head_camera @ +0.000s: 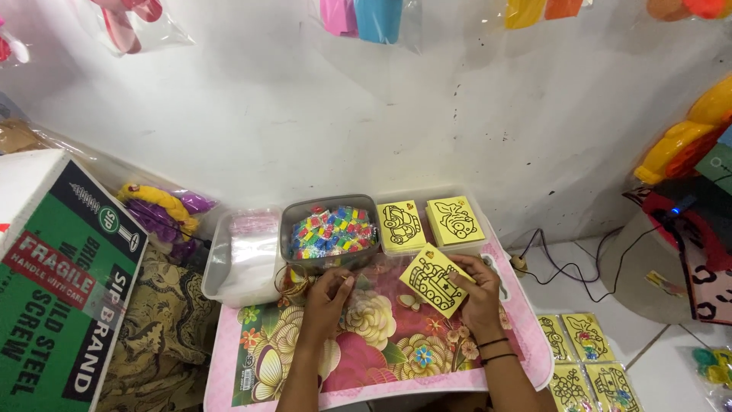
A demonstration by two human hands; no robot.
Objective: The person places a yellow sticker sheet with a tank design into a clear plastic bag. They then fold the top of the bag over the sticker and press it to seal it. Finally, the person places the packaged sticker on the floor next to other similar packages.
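A yellow card [436, 279] printed with a black line drawing sits tilted like a diamond above the flowered pink mat [381, 347], pinched at its right edge by the right hand [479, 294], whose fingers curl closed around that edge. It looks thin, light and fairly stiff, likely to bend or crease if squeezed in the middle, so the edges or a corner seem the safest places to grip. The left hand [329, 296] rests just to the card's left, fingers bunched loosely over what seems to be clear plastic wrap; whether it actually grips anything I cannot tell. Just behind the hands stands a grey tub [329, 229] full of small bright packets, with a tray of two more yellow card stacks [431, 221] to its right and a clear plastic box [242, 259] to its left. Further yellow cards [583, 358] lie on the white floor at the lower right, and a green cardboard box [65, 305] leans at the left.
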